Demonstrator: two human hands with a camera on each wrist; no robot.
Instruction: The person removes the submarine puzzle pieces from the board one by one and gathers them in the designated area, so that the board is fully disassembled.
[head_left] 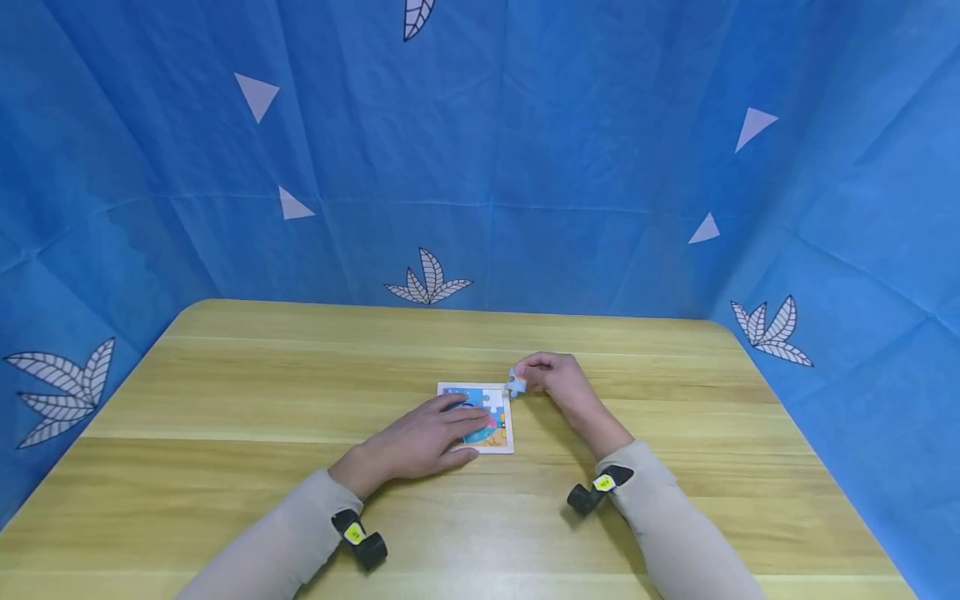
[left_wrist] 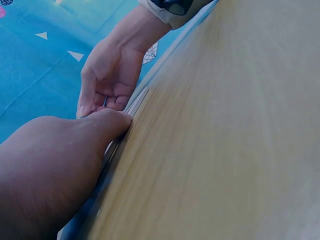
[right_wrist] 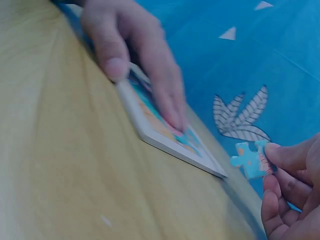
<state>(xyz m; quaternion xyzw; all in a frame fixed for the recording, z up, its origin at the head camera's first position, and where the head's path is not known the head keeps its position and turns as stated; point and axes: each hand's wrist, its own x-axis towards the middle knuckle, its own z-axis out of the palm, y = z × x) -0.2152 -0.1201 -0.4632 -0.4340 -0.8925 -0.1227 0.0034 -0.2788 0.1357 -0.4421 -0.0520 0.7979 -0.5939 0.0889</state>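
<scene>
Blue cloth (head_left: 480, 150), creased and printed with pale triangles (head_left: 257, 96) and leaf sprays (head_left: 429, 283), hangs behind the far edge of the surface (head_left: 300, 367) and along both sides. Surface: yellowish wood grain, rounded far corners. Two light sleeves, left (head_left: 277, 533) and right (head_left: 675, 517), reach in from the near side; a black wrist camera with a yellow label sits at each cuff, left (head_left: 367, 546) and right (head_left: 588, 496).

Puzzle board (head_left: 495, 451) lies flat near the middle of the surface, white border, coloured picture inside. Obstruction: left hand (head_left: 427, 437) covers much of the board's left and middle, so the picture there is only partly readable. A white patch with jigsaw outlines shows toward the far right corner.

Left hand: fingers extended and slightly spread over the picture; right wrist view puts its thumb at the board's near left edge.

Right hand (head_left: 558, 383): thumb and index finger pinch a puzzle piece (head_left: 516, 384), light blue with orange marks. Piece projects from the fingertips on the left side of that hand, just by the board's far right corner. Right wrist view shows it raised above the surface, apart from the border.
</scene>
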